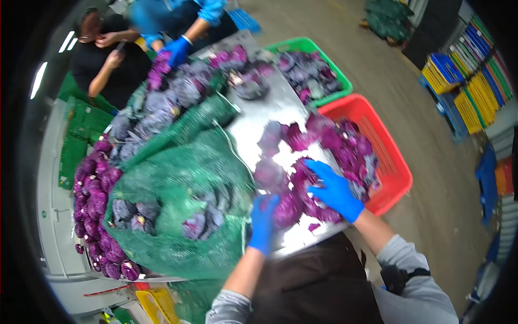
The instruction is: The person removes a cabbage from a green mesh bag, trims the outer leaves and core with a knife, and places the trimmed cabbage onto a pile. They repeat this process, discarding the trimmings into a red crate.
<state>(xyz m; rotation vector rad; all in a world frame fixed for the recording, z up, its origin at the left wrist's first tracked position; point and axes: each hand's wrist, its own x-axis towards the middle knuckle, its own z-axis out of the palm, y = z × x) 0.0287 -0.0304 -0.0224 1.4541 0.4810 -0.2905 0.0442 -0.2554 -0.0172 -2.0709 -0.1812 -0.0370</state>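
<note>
My left hand (263,224), in a blue glove, holds the left side of a red cabbage (287,209) at the near edge of the metal table (245,127). Its fingers are slightly blurred. My right hand (335,191), also gloved in blue, is open with fingers spread over loose purple cabbage leaves (311,201), just right of the cabbage. More leaves lie farther up the table, some smeared by motion. Left of my hands, a green mesh sack (178,162) lies on its side with several cabbages inside.
A red crate (391,162) of purple leaves stands against the table's right side, with a green crate (345,81) behind it. Trimmed cabbages (94,200) are piled at the left. Across the table, a co-worker's blue-gloved hand (177,51) touches purple leaves; another person (110,59) holds a phone.
</note>
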